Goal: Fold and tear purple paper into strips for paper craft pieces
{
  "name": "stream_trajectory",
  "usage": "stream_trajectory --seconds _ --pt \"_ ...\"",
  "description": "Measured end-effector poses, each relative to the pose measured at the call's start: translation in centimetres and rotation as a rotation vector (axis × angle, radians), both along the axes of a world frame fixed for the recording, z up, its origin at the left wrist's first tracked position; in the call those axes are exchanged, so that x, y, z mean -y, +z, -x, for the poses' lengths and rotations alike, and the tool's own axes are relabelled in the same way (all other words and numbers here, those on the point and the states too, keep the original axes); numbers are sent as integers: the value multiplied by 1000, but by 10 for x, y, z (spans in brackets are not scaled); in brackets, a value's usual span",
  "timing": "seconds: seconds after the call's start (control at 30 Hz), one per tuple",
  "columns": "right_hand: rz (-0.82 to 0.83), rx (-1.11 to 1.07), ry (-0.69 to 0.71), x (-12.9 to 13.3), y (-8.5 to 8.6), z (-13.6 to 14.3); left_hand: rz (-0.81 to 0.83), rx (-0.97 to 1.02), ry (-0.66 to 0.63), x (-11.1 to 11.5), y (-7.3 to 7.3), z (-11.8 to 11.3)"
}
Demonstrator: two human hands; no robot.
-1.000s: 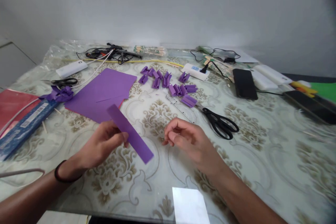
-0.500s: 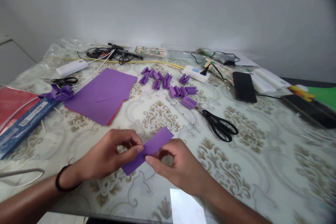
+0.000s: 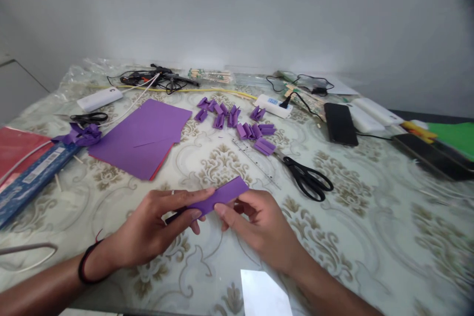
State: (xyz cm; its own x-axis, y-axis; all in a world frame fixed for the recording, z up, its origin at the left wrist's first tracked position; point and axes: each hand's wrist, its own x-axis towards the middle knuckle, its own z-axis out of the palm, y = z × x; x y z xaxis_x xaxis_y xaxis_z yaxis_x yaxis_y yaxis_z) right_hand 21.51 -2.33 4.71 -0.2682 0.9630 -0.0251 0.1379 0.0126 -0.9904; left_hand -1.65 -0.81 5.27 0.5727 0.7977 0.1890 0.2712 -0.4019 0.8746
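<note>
A narrow purple paper strip [image 3: 222,194] slants up to the right between both hands, low in the middle of the view. My left hand [image 3: 163,224] pinches its left end, thumb in front and a ringed finger along the top edge. My right hand [image 3: 259,227] grips the right part between thumb and fingers; some fingertips are hidden behind the paper. Beyond the hands lie several folded purple pieces [image 3: 264,146] and a clear ruler [image 3: 256,163]. Large purple sheets [image 3: 142,133] rest at the left, with a red edge showing beneath.
Black-handled scissors [image 3: 309,177] lie right of the ruler. A power strip [image 3: 274,106], a black phone [image 3: 340,124] and tangled cables [image 3: 163,79] sit farther back. At left are a second pair of scissors [image 3: 89,118], crumpled purple paper [image 3: 79,134] and a blue box [image 3: 37,177].
My left fingers have shifted from a fingertip pinch to lying along the strip's upper edge. The strip now looks narrower and has moved slightly to the right.
</note>
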Motion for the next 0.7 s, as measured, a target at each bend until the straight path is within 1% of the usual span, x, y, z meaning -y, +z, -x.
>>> stream_trajectory --seconds 0.13,0.3,0.37,0.43,0.53,0.6,0.7 --pt "-37 -68 -84 -7 4 -10 -6 -11 3 -1 3 4" --pt "-124 -181 -195 -16 1 -25 42 -13 8 -2 3 8" --pt "-133 -200 -226 -18 0 -27 38 -18 7 -3 2 8" --pt "-107 -182 -190 -18 0 -27 14 -42 -7 -3 2 7" --pt "-43 -85 -49 -15 -1 -21 -59 -83 -57 -3 2 5" --pt "-18 -10 15 -13 -2 -16 -102 -103 -74 -3 2 4" --pt "-21 47 26 -11 -3 -11 -105 -143 -31 -2 1 3"
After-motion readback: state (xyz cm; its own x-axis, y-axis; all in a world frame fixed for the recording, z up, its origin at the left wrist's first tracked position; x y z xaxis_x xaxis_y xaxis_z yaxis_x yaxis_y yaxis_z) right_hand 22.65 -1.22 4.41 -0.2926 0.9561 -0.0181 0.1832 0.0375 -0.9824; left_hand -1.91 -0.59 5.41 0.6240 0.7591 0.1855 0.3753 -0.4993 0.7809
